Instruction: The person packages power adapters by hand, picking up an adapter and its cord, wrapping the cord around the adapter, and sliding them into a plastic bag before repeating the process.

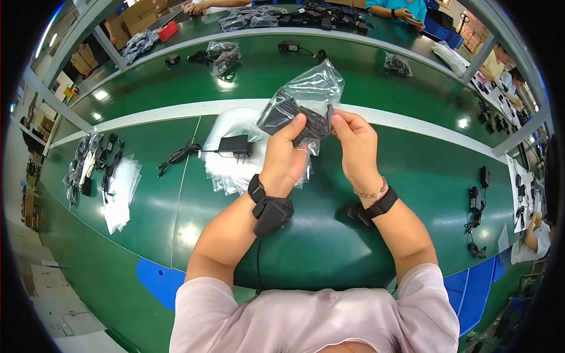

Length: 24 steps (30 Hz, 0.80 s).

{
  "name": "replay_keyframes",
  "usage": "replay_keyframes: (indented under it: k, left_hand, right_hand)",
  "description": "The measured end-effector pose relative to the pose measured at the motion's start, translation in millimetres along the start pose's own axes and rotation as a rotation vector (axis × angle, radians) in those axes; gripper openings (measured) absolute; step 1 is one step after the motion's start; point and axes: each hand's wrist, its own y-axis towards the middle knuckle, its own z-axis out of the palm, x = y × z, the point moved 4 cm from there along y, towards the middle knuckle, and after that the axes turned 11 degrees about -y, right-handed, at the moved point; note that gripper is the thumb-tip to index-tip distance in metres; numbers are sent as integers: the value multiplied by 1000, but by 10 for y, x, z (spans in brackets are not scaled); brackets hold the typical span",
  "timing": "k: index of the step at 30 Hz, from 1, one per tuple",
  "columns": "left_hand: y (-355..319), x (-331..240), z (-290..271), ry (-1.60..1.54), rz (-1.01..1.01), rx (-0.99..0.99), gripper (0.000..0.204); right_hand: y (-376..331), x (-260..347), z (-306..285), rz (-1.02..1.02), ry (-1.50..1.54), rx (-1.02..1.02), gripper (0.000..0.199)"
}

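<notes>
Power adapter with its coiled cord [294, 115] sits inside a clear plastic bag [312, 88], held up at centre frame above the green conveyor belt [329, 235]. Far left lie loose empty bags [120, 188]; left of centre, another adapter [235, 145] rests on a bag stack [232, 170]. Left hand [285, 159] pinches the bagged bundle, thumb on top; right hand [356, 147] grips the bag's edge. Slick film could slip, or the cord could uncoil and snag the opening.
</notes>
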Motion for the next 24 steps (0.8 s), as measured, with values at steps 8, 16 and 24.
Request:
replay_keyframes:
  k: [8,16,24]
  left_hand:
    - [-47,122,-18,1,-28,134,17]
    - [-40,147,87,-137,-146,123,14]
    - [198,-316,-259,-342,-38,68,16]
  right_hand:
    - [64,156,-54,-361,-624,35,19]
    - [77,319,-174,-382,-742,118,14]
    - [253,397,-247,-311,-12,-44,12]
